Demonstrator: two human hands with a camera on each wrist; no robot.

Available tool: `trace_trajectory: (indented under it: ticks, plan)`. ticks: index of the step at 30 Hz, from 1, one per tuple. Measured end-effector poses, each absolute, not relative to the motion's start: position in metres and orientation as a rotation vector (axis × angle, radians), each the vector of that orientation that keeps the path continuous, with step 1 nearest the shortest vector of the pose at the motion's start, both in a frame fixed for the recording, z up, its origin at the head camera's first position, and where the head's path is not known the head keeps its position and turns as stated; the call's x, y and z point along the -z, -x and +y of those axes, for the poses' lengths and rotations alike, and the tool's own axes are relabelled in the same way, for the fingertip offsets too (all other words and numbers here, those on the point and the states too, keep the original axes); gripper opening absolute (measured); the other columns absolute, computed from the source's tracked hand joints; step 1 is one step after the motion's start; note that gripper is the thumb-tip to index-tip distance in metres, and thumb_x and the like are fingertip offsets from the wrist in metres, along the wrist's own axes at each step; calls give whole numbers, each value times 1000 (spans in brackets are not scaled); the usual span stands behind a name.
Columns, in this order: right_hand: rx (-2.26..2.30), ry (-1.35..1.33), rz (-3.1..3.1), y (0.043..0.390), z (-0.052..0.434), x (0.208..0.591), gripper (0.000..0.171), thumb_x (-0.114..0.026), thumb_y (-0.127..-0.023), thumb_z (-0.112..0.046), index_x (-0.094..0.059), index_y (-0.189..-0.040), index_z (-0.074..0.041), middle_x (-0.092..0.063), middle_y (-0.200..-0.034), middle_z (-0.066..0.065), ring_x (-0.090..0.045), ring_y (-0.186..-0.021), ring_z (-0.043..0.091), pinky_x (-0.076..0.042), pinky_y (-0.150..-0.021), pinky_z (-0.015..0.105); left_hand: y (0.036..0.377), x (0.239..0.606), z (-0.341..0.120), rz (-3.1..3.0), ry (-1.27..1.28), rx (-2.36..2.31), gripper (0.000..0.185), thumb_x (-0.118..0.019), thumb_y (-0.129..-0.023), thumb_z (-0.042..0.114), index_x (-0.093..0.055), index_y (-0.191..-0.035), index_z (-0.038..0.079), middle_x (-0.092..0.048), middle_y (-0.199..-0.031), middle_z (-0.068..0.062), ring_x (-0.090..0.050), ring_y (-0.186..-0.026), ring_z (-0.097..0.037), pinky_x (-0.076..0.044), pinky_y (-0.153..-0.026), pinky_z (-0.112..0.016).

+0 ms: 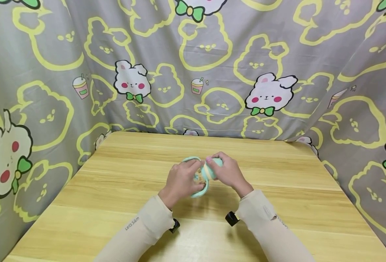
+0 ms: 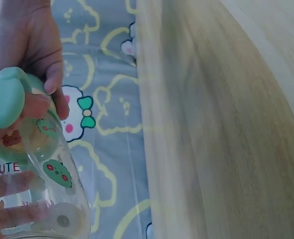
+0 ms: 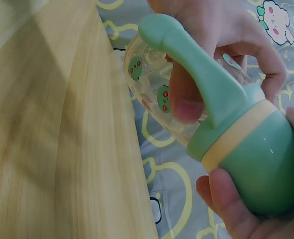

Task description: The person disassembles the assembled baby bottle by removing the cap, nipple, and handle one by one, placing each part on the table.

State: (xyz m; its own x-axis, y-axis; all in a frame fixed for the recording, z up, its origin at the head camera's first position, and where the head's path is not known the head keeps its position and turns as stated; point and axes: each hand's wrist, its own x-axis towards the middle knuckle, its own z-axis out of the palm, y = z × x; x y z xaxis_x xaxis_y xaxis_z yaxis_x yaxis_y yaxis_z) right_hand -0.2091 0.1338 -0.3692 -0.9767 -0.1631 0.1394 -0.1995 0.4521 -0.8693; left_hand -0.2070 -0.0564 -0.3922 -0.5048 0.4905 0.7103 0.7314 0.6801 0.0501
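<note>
Midway between both hands, baby bottle [image 1: 203, 174], left hand [image 1: 181, 181] on body; right hand [image 1: 228, 172] on cap

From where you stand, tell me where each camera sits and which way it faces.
Head: worn high, looks forward and down at the wooden table; both forearms show, left hand and right hand meeting on the baby bottle.
Left wrist: at the left hand, looks along the bottle's clear body past the table edge.
Right wrist: at the right hand, its grip round the bottle's green cap.
All three views share the bottle and the rabbit-print cloth.
</note>
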Motion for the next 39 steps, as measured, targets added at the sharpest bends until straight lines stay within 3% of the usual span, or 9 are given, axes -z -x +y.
trace_trajectory:
  ticks: [6,13,22,27,32,39]
  plan:
    - [-1644,-371,-2626,210,134,370,39,-58,-95,-41,-60,-112,-6,-61,-91,13,-60,-71,23,-55,-59,36,207,390,-58,-2233,928,488,55,-86,-59,31,-64,-106,15,-69,-94,3,-59,-65,-10,-43,-50,-27]
    - [-1491,-501,-2624,209,137,373,36,-64,-93,-33,-59,-117,-6,-61,-97,11,-56,-76,21,-49,-62,33,204,388,-62,-2418,892,645,57,-86,-64,30,-64,-115,17,-67,-92,7,-48,-59,-6,-41,-52,-25]
    - [-1534,-714,-2507,210,147,373,29,-69,-89,-19,-60,-114,-7,-60,-102,10,-55,-76,21,-50,-63,33,203,387,-63,-2518,895,755,56,-82,-70,28,-62,-121,15,-68,-103,5,-45,-58,-6,-40,-53,-23]
    - [-1382,-694,-2546,210,145,370,27,-61,-95,-23,-58,-115,-5,-61,-100,12,-56,-78,20,-49,-64,33,203,385,-62,-2437,914,674,57,-83,-67,28,-63,-119,14,-69,-100,4,-49,-61,-6,-42,-52,-24]
    - [-1562,-542,-2657,211,141,368,35,-52,-100,-36,-57,-116,-5,-59,-97,17,-62,-77,23,-56,-64,38,204,384,-61,-2325,926,519,59,-85,-62,32,-64,-115,15,-70,-100,3,-61,-69,-10,-45,-53,-28]
    - [-1742,-405,-2681,212,138,373,42,-62,-93,-42,-58,-111,-5,-59,-96,16,-62,-77,24,-56,-67,45,204,386,-62,-2276,935,464,59,-86,-58,33,-65,-111,17,-70,-98,2,-63,-71,-14,-45,-52,-31]
